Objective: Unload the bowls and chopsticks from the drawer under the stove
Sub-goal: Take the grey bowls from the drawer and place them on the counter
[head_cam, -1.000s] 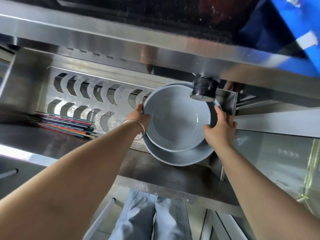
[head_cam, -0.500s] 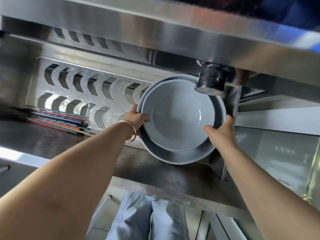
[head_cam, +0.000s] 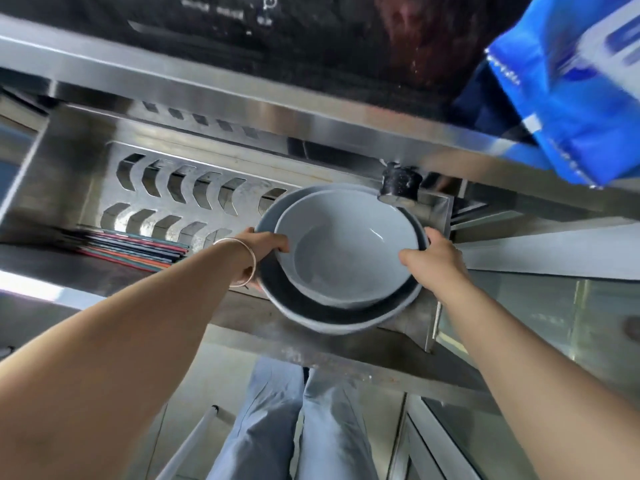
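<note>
A stack of two grey-blue bowls sits at the right end of the open steel drawer (head_cam: 69, 268). The smaller bowl (head_cam: 343, 251) is nested in the larger bowl (head_cam: 325, 317). My left hand (head_cam: 263, 245) grips the stack's left rim and my right hand (head_cam: 433, 254) grips its right rim. The stack is tilted and looks raised off the drawer floor. A bundle of coloured chopsticks (head_cam: 135, 249) lies flat at the drawer's left, apart from both hands.
The stove's steel front edge (head_cam: 242, 98) overhangs the drawer, with a black knob (head_cam: 398, 183) just above the bowls' far rim. A blue package (head_cam: 571, 98) sits on the stove top at upper right. A slotted steel rack (head_cam: 173, 195) lines the drawer's back. My legs are below.
Both hands have shifted grip on the bowl stack and lifted it; the smaller bowl now sits higher inside the larger one. The view tilted upward, showing the stove top.
</note>
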